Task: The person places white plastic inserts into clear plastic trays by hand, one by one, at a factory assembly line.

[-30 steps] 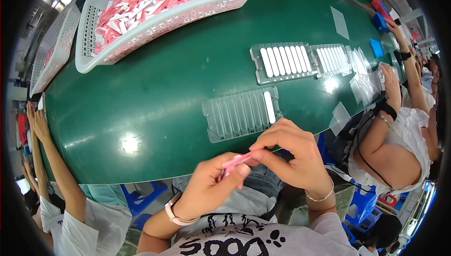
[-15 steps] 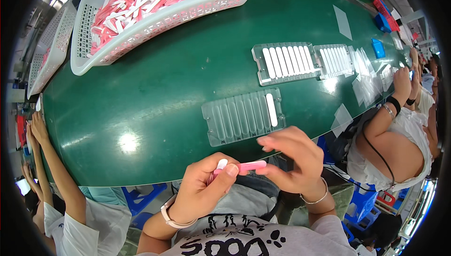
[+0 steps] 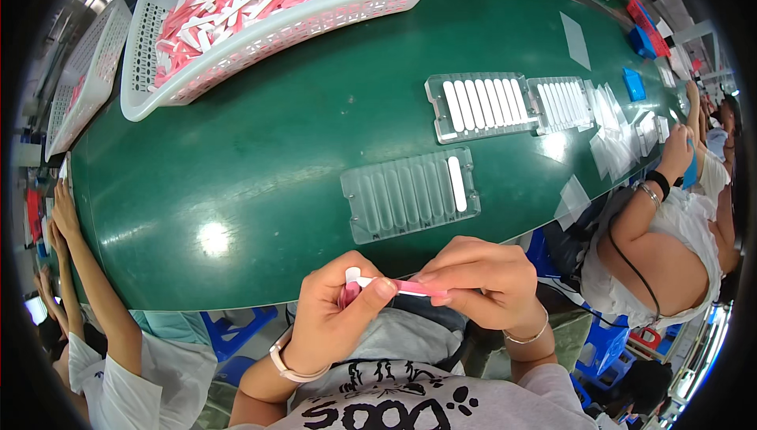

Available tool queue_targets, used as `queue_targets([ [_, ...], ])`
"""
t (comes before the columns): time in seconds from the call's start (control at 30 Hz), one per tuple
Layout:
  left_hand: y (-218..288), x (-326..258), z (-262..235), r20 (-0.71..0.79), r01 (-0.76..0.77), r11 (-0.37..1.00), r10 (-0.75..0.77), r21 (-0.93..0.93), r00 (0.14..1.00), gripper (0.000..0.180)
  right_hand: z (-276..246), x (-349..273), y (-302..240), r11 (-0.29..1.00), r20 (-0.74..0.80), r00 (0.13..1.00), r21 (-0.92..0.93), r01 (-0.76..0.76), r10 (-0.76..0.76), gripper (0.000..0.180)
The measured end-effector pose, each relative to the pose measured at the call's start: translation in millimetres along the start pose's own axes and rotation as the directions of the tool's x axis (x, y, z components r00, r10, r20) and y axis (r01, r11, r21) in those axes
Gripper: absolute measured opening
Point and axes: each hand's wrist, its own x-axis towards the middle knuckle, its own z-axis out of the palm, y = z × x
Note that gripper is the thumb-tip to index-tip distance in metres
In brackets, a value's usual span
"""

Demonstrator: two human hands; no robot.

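Observation:
My left hand point(image 3: 339, 304) is closed around a few small flat sticks with rounded ends, pink on one side and white on the other. One pink-and-white stick point(image 3: 412, 287) points out to the right from its thumb and finger. On that stick's right end, my right hand point(image 3: 485, 284) is pinched. Beyond the hands lies a clear plastic tray point(image 3: 394, 197) with long slots; a single white stick point(image 3: 456, 184) sits in its rightmost slot. Exactly how many sticks the left palm holds is hidden.
A white perforated basket point(image 3: 315, 20) heaped with pink and white sticks stands far left on the green table point(image 3: 236, 170). Two trays of white sticks point(image 3: 484, 105) and clear plastic sheets point(image 3: 611, 134) lie to the right. Co-workers' arms point(image 3: 93, 272) show at both sides.
My right hand has come down and left, its fingers closing on the stick's right end. The left hand has shifted slightly left. The near tray has not visibly changed.

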Motion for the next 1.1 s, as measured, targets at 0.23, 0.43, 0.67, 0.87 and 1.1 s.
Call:
queue_targets([
  [0.23,5.0,3.3,-0.9,0.079,0.121,0.982,-0.111,-0.145,0.991,0.019,-39.4,28.1,-7.7,0.877,-0.124,0.987,-0.480,0.029,-0.101,0.010],
  [0.43,13.7,3.1,0.6,0.019,0.146,0.980,-0.145,-0.133,0.989,0.026,-61.4,61.9,-0.3,0.679,0.114,0.989,-0.734,0.016,0.100,0.012],
  [0.67,2.4,11.2,-22.8,0.695,0.698,-0.060,-0.178,-0.714,0.696,0.033,-55.4,64.9,2.0,0.543,-0.020,0.970,-0.826,-0.152,0.241,0.040],
  [0.87,-3.7,9.4,-13.8,0.766,0.762,-0.085,-0.110,-0.642,0.633,0.034,-39.7,66.3,-7.3,0.618,0.007,0.995,-0.784,-0.054,0.096,0.034],
  [1.1,-6.8,3.6,-1.1,0.875,0.875,-0.036,-0.066,-0.482,0.479,0.035,-12.0,61.4,2.6,0.992,0.436,0.894,0.111,0.057,-0.100,0.024],
])
